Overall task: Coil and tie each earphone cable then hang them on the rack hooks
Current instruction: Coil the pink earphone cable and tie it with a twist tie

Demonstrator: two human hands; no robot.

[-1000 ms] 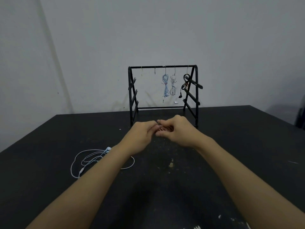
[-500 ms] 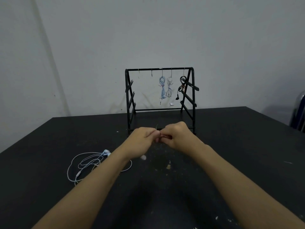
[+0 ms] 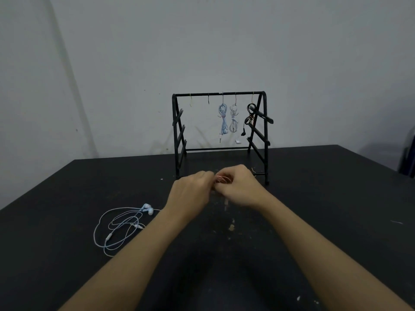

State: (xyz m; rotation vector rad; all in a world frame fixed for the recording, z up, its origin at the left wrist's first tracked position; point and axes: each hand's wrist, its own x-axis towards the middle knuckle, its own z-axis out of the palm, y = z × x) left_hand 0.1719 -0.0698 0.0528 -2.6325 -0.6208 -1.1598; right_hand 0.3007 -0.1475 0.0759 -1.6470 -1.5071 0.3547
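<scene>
My left hand [image 3: 190, 193] and my right hand [image 3: 239, 187] meet just in front of the black rack [image 3: 219, 94], both pinching a small coil of pink earphone cable [image 3: 222, 178] between the fingertips. Most of that coil is hidden by my fingers. Three tied bundles hang from the rack's top-bar hooks: a blue one [image 3: 222, 118], a white one [image 3: 233, 120] and a black one [image 3: 250, 116]. Two hooks at the left of the bar hang bare. A loose pale-blue earphone [image 3: 122, 227] lies uncoiled on the table, left of my left forearm.
The black table [image 3: 336, 198] has pale scuffs and specks near its middle. The rack stands at the back against a grey wall. A dark object shows at the far right edge [image 3: 409, 162].
My hands stay together on the pink coil, with small finger shifts. A white earbud that dangled below my left hand half a second ago is out of sight.
</scene>
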